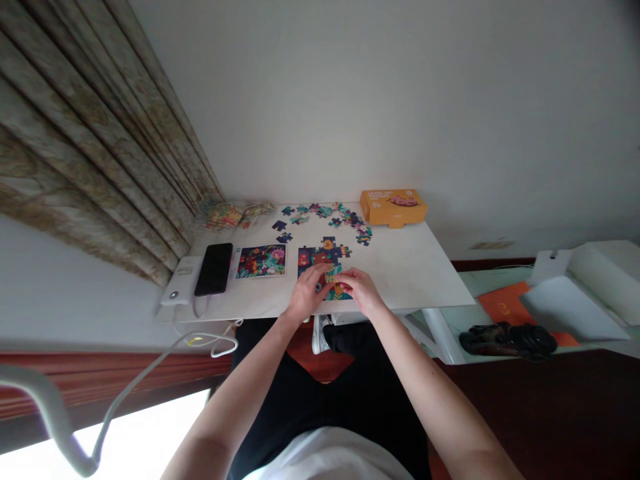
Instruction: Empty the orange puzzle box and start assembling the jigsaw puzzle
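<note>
Black phone on power bank, orange box, curtain.

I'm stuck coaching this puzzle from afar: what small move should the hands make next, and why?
Probably press the piece down into the edge of the assembled section. Both the left hand and right hand meet at it there, while the loose pieces lie farther back.

A home room is indicated: patterned curtains are hung beside a plain wall, and a small white table is strewn with puzzle pieces.
</note>
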Motion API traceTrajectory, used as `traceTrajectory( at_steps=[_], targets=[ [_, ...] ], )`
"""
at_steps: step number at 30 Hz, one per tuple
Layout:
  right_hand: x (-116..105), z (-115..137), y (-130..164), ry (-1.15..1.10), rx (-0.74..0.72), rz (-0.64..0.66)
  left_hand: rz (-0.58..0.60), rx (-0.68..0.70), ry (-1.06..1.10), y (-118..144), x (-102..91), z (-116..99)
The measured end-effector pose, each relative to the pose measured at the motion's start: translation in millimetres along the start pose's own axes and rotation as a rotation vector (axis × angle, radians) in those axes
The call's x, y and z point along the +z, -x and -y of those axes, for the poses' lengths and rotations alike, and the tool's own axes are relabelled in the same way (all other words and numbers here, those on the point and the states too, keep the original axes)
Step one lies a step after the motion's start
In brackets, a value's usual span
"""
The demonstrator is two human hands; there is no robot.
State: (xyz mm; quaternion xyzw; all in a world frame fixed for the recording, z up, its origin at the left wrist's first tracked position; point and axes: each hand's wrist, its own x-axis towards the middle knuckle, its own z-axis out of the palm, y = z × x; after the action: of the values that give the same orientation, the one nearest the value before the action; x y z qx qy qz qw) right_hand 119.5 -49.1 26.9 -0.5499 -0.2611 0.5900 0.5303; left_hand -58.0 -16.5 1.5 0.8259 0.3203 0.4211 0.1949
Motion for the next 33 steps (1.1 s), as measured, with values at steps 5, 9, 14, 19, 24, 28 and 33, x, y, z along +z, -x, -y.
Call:
traceTrajectory(
  at_steps=[5, 9, 14, 19, 24, 28, 33],
  targets=[
    [-4.8, -11.5, -2.6, 0.117, -0.065, 0.006, 0.033, -0.022, -0.032, 2.0, -0.4, 2.1],
    [-30.0, -7.9, -19.6, 0.487, -0.372, -0.143, 0.006, -0.092, -0.118, -5.7, -9.8, 18.6],
    [-68.4, -1.1, -50.0, 1.013, -0.678, -0.366, -0.037, -0.319, -0.174, -48.6, -38.8, 65.6],
    [-72.7, -11.2, -58.7, 1.221, -0.68, -0.4, -0.031, -0.61, -0.283, -99.1, -54.4, 110.7],
    [-68.9, -11.4, -56.9, 1.31, -0.669, -0.395, 0.006, -0.672, -0.324, -122.7, -54.9, 131.1],
    [-68.1, -8.7, -56.4, 1.336, -0.652, -0.392, 0.058, -0.734, -0.47, -123.0, -68.3, 137.3],
    [-66.9, -9.2, -56.6, 1.351, -0.648, -0.389, 0.268, -0.817, -0.62, -116.3, -81.9, 138.9]
  ],
)
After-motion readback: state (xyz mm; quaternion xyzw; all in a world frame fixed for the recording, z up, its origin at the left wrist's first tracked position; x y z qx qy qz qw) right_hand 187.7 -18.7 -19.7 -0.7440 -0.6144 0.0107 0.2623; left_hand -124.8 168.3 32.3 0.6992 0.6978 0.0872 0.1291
